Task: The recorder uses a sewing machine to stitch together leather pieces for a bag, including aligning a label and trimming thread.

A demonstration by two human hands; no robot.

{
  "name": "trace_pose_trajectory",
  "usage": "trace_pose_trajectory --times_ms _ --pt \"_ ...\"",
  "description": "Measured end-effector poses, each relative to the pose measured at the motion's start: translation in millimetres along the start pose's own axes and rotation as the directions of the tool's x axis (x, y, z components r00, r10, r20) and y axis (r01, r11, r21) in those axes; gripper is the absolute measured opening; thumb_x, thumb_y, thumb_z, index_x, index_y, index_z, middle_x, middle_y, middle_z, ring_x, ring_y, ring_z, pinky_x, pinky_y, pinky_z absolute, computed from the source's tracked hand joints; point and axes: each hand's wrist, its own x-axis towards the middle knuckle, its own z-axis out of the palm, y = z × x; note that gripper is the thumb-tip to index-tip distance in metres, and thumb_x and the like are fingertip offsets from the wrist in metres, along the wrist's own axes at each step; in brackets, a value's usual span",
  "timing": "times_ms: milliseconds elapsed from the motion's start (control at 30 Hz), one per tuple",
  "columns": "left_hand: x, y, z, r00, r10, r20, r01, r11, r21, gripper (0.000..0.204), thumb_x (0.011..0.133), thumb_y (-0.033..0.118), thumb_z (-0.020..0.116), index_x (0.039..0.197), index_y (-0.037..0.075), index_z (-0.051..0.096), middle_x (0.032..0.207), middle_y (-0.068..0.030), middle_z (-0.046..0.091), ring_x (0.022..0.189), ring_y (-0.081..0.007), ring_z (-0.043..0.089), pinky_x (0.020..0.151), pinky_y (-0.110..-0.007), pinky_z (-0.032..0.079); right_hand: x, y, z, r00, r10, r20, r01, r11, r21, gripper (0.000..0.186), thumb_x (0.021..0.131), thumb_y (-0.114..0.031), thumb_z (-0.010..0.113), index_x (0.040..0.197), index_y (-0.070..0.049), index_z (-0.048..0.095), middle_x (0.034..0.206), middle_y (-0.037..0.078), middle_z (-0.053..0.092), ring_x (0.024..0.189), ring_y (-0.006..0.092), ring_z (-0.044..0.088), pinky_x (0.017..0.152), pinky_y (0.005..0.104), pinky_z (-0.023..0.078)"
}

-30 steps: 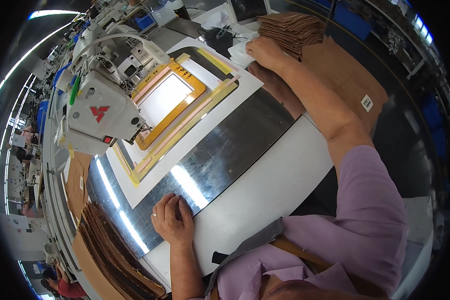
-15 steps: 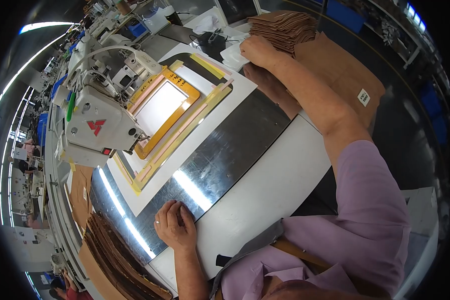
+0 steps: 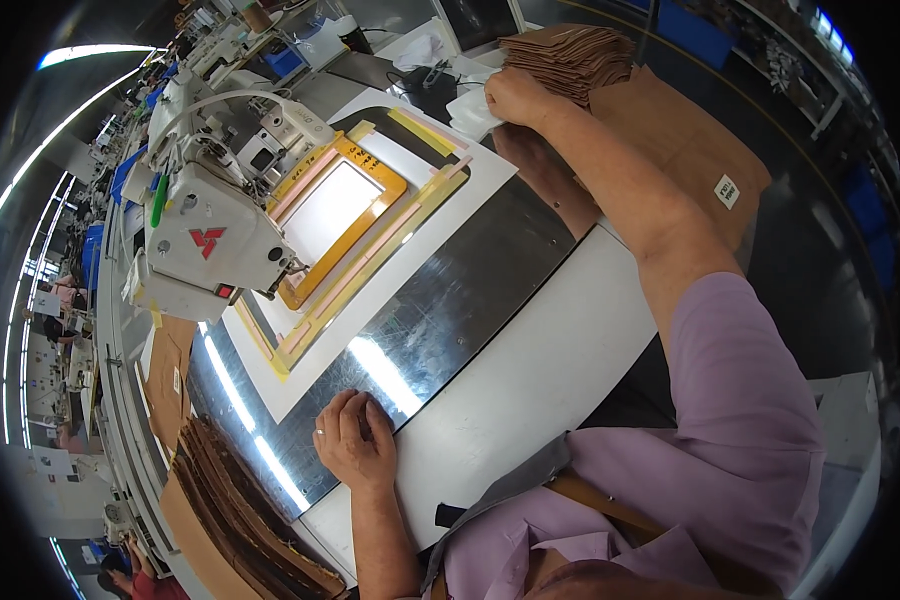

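My right hand (image 3: 513,97) reaches to the far edge of the work surface, its fingers curled on a pile of white pieces (image 3: 470,113) beside stacked brown pieces (image 3: 565,60). My left hand (image 3: 355,435) rests at the near edge of the shiny metal plate (image 3: 440,300), fingers loosely bent in and nothing visible in them. Between them, an orange frame (image 3: 390,205) around a white panel (image 3: 330,210) lies under the white sewing machine head (image 3: 200,235), on a white sheet (image 3: 485,185) with yellow and pink tape strips.
Brown pieces (image 3: 695,150) lie at the right, more (image 3: 167,350) at the left, with thick dark brown layers (image 3: 220,500) at lower left. A black device (image 3: 418,85) sits at the back, blue bins (image 3: 690,30) beyond. A co-worker in red (image 3: 145,585) is at lower left.
The whole view has shifted slightly. My hands stay in about the same places, the left on the plate edge and the right at the white pieces.
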Motion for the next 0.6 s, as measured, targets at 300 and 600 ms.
trace_pose_trajectory --times_ms 300,600 --pt "-3 -2 3 1.000 0.007 -0.022 -0.007 1.000 0.005 0.010 0.087 0.014 0.069 0.095 0.009 0.072 0.105 -0.0075 0.073 0.095 -0.0278 0.068 0.081 -0.041 0.051 -32 13 -12 0.968 0.188 -0.168 -0.062 0.823 0.565 0.013 0.079 -0.013 0.073 0.085 -0.002 0.077 0.080 0.015 0.074 0.077 0.0300 0.074 0.073 0.0373 0.057" --pt "49 13 5 0.991 -0.103 0.088 0.130 0.909 -0.397 0.037 0.088 0.027 0.078 0.114 0.002 0.070 0.117 -0.0165 0.070 0.107 -0.0334 0.068 0.092 -0.042 0.052 -91 -133 -69 0.973 -0.221 -0.068 0.197 0.634 0.748 0.016 0.089 -0.012 0.074 0.096 0.002 0.075 0.087 0.010 0.073 0.079 0.0172 0.069 0.072 0.0312 0.055"
